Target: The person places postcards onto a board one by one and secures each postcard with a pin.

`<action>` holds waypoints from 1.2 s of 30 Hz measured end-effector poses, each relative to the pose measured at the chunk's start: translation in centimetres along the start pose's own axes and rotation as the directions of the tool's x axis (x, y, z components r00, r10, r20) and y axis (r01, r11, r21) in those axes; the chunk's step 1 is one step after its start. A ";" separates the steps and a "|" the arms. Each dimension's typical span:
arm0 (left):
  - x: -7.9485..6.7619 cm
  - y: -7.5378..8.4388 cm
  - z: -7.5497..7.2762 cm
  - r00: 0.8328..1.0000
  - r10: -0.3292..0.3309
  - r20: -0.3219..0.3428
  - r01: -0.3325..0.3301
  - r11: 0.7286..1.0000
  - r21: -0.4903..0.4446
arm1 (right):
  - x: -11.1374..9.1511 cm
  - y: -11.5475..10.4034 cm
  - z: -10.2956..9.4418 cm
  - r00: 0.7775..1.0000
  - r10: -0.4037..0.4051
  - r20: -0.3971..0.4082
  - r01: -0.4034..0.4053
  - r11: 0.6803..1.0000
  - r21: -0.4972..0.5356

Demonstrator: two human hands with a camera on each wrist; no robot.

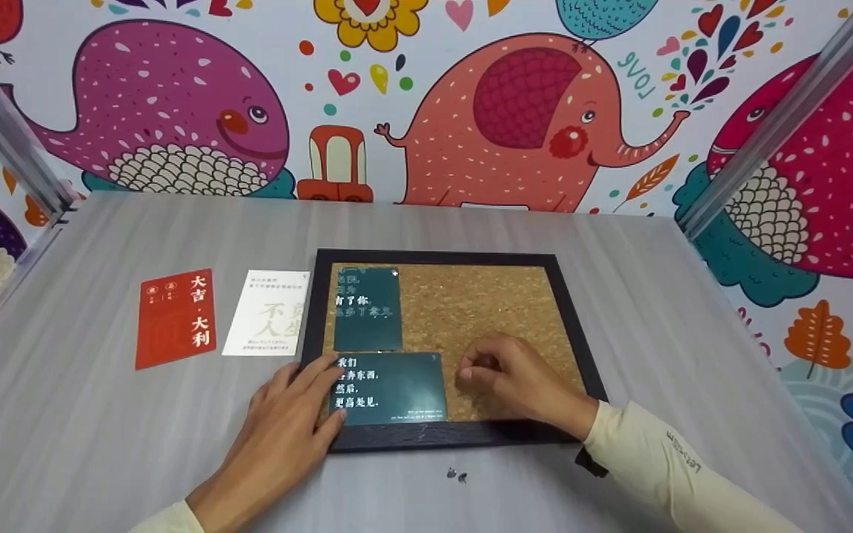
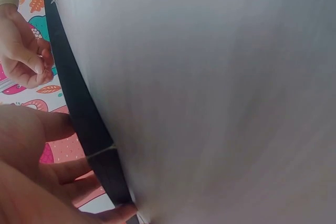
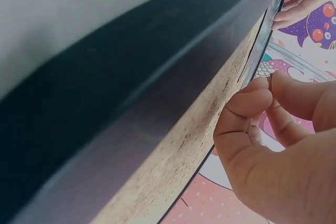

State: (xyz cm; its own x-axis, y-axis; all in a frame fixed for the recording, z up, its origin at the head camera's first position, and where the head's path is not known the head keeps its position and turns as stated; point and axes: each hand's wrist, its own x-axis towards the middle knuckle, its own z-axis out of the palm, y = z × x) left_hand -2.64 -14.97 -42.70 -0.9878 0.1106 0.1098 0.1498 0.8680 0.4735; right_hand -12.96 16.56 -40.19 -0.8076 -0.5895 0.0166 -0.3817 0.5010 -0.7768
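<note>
A black-framed cork board (image 1: 500,303) lies on the table. Two green cards with white Chinese writing are on it: an upright card (image 1: 367,329) at upper left, with a small pin head (image 1: 395,273) in its top right corner, and a sideways card (image 1: 404,385) below. My left hand (image 1: 286,414) rests across the frame's left side, fingers and thumb touching the lower card's left edge. Over the cork, right of that card, my right hand (image 1: 508,374) pinches a tiny thumbtack (image 3: 270,81) between thumb and forefinger, mostly hidden by the fingertips.
Left of the board lie a red card (image 1: 175,318) and a white card (image 1: 263,318), the latter close against the frame. Small metallic thumbtacks (image 1: 456,475) sit on the table in front of the board. A wall (image 1: 352,96) with cartoon animals stands behind.
</note>
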 end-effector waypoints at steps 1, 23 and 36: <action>0.0 0.0 0.0 1.000 -0.002 0.002 0.002 1.000 -0.001 | 0.2 0.0 0.0 1.000 0.007 0.002 -0.007 1.000 0.013; 0.0 0.0 0.0 1.000 -0.001 0.006 0.001 1.000 -0.009 | 3.5 -0.7 0.6 0.992 0.116 0.045 -0.118 0.992 0.047; 0.0 0.1 -0.1 0.999 -0.022 0.034 0.022 1.000 -0.011 | 4.4 -0.7 1.0 0.989 0.137 0.056 -0.141 0.987 0.081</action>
State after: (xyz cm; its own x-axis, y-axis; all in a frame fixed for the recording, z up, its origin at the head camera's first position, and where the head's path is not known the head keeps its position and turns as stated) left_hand -2.66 -14.98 -42.56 -0.9917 0.1082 0.0695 0.1284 0.8648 0.4855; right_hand -15.84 13.02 -40.21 -0.8259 -0.5498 -0.1254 -0.2257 0.5261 -0.8199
